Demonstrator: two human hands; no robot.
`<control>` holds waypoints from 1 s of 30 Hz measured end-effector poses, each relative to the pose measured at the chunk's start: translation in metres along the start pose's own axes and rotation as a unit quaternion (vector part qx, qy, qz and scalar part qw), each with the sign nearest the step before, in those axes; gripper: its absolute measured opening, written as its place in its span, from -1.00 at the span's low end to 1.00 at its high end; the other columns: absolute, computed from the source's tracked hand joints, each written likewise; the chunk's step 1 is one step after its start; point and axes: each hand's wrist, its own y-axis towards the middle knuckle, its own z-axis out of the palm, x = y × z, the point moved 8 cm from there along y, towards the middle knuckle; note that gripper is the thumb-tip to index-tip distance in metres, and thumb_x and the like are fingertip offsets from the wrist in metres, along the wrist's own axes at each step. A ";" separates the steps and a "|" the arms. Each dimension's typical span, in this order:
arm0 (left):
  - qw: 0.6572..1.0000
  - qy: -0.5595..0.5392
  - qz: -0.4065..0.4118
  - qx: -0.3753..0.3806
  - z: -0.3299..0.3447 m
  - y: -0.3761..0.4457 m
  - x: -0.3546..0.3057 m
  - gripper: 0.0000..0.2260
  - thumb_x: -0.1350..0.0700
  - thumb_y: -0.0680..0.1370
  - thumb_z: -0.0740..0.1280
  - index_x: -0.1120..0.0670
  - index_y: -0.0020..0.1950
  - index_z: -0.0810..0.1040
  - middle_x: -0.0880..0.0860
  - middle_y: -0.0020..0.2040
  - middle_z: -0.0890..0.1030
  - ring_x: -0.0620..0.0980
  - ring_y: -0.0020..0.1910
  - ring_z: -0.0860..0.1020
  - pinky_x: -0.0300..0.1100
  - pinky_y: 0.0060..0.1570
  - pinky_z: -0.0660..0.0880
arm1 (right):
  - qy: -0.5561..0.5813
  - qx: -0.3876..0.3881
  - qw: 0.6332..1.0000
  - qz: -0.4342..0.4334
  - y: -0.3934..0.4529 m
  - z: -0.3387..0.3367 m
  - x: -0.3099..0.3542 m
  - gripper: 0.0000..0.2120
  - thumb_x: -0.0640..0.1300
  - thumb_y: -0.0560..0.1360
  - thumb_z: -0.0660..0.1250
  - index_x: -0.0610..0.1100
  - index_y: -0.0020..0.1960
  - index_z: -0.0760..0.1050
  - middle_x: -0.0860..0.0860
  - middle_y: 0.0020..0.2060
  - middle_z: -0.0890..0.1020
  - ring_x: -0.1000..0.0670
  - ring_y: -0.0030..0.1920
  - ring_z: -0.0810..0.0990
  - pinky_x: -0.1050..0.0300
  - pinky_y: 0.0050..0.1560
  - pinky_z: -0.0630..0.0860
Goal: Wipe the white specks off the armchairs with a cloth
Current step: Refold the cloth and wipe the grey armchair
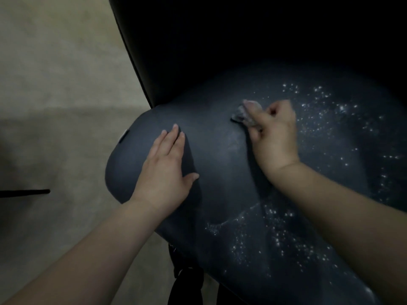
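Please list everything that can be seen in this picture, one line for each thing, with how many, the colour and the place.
Dark blue smooth armchair seat: one, dark blue, centre and right of the view.
Black armchair backrest: one, black, top, behind the seat.
White specks: many, white, right and lower part of the seat; the left part shows few.
Small crumpled grey cloth: one, grey, on the seat middle, under the right hand.
Beige floor: one, beige, left side.
Thin black bar: one, black, left edge, on the floor.
Left hand: one, flat on the seat's left part.
Right hand: one, fingers grip the cloth.
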 end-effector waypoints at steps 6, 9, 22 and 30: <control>1.000 -0.003 -0.004 -0.002 -0.002 0.008 -0.006 -0.18 -0.08 0.47 0.41 0.06 0.57 0.03 -0.08 0.58 -0.05 -0.09 0.53 -0.13 -0.21 0.45 -0.14 | 0.036 0.114 0.977 -0.174 -0.033 0.018 0.053 -0.62 -0.10 0.48 0.24 0.06 0.26 0.55 -0.14 -0.12 0.45 -0.18 -0.12 0.44 0.02 -0.17 0.41; 1.000 -0.004 0.001 -0.006 -0.003 0.016 -0.011 -0.19 -0.11 0.46 0.41 0.05 0.57 0.04 -0.09 0.58 -0.04 -0.10 0.53 -0.13 -0.23 0.44 -0.15 | -0.006 0.057 0.990 -0.129 0.030 0.011 0.025 -0.62 -0.20 0.46 0.37 0.00 0.26 0.56 -0.24 -0.10 0.46 -0.25 -0.08 0.45 -0.06 -0.13 0.45; 0.999 -0.007 0.038 -0.001 -0.004 0.054 -0.054 -0.18 -0.18 0.47 0.37 0.05 0.57 0.03 -0.07 0.58 -0.06 -0.10 0.53 -0.13 -0.25 0.45 -0.17 | -0.007 0.048 0.991 -0.122 0.049 0.004 0.008 -0.55 -0.28 0.39 0.42 -0.03 0.25 0.57 -0.22 -0.10 0.46 -0.25 -0.08 0.45 -0.05 -0.10 0.47; 0.999 -0.006 0.051 0.017 0.000 0.067 -0.073 -0.17 -0.18 0.47 0.38 0.03 0.57 0.01 -0.08 0.58 -0.07 -0.13 0.52 -0.14 -0.21 0.48 -0.14 | 0.023 -0.004 1.000 0.005 -0.007 -0.018 -0.026 -0.44 -0.34 0.37 0.40 0.02 0.33 0.50 -0.16 -0.07 0.42 -0.15 -0.05 0.39 -0.06 -0.08 0.46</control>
